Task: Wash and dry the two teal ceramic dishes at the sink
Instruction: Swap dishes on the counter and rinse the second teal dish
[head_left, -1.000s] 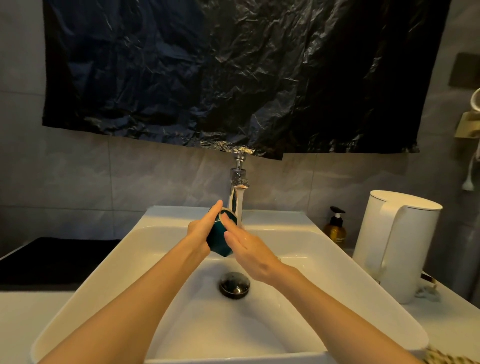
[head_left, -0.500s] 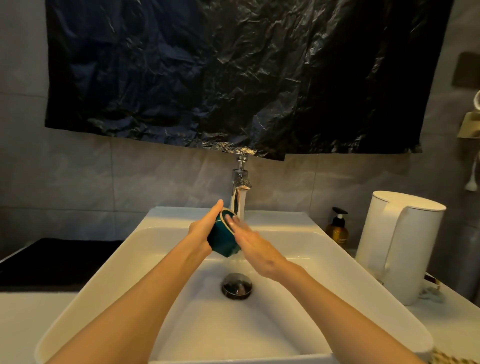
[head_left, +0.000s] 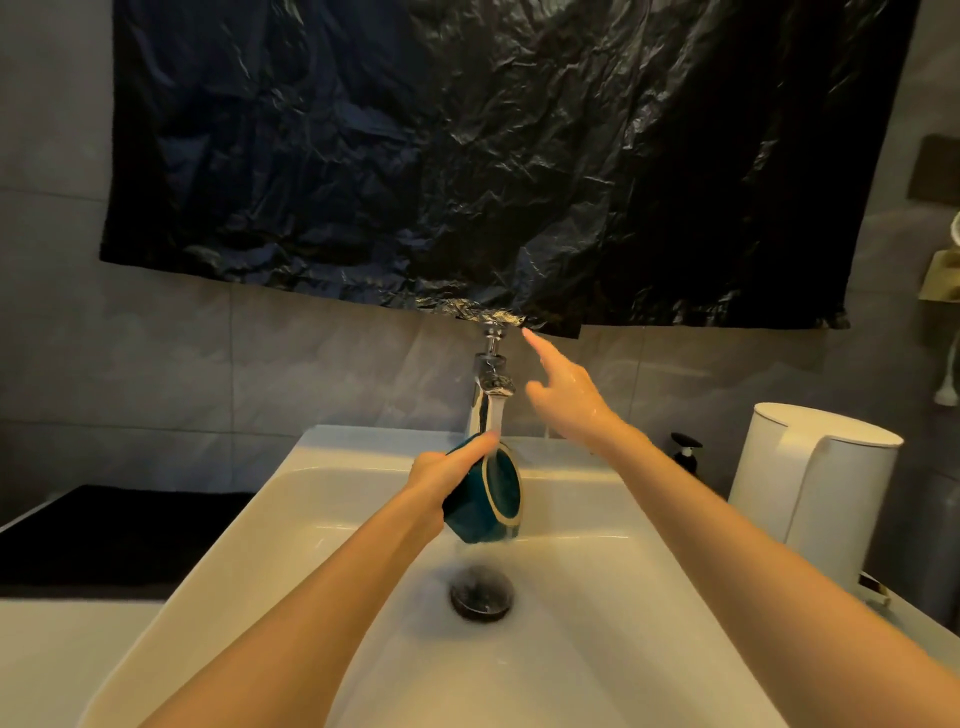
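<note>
Teal dish (head_left: 480, 512), left hand (head_left: 439, 475), well inside sink rim (head_left: 374, 447)

Our left hand (head_left: 441, 475): curled round the teal cup (head_left: 488, 512), arm stretched forward.
Our right hand (head_left: 569, 402): raised higher, wet, forefinger extended, holding nothing.

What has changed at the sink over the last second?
The right hand came off the teal cup and rose toward the faucet handle, index finger extended, not visibly touching it. The cup's mouth now faces right under the stream. Unchanged: the left hand still grips the cup over the sink, water still runs, and the white kettle has not moved.
</note>
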